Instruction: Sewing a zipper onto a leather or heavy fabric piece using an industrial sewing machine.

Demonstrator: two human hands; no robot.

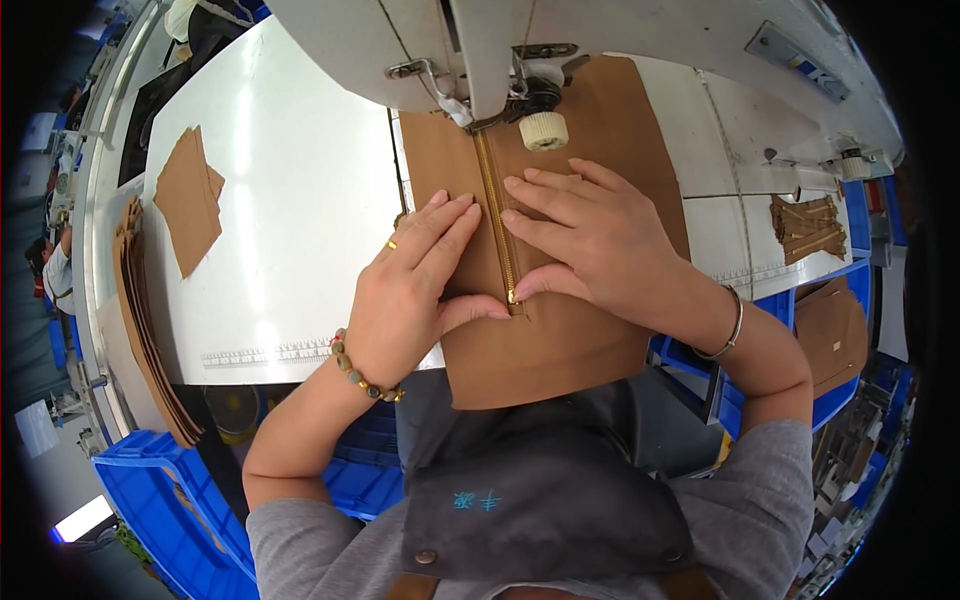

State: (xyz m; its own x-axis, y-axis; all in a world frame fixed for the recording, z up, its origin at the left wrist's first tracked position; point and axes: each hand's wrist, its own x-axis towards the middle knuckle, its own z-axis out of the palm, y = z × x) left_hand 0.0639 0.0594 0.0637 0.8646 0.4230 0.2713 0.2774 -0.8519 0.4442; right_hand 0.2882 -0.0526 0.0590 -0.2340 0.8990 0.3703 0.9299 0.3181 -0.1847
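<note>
A brown fabric panel [560, 360] lies under the head of a white sewing machine [620, 40], its near end hanging past the table edge. A gold metal zipper [492, 200] runs lengthwise down it, from the needle area to a small slider [512, 296] at the near end. My left hand [415, 265] rests flat on the panel left of the zipper, its fingers stretched forward and its thumb tip near the slider. My right hand [590, 235] lies spread on the right side, fingertips beside the zipper and thumb by the slider.
Brown fabric pieces [188, 205] lie on the white table [290, 130] at left, with a stack of panels [140, 310] hanging over its edge. Several zippers [808, 228] are piled at right. Blue bins [175, 500] stand below, and one at right holds brown pieces [832, 335].
</note>
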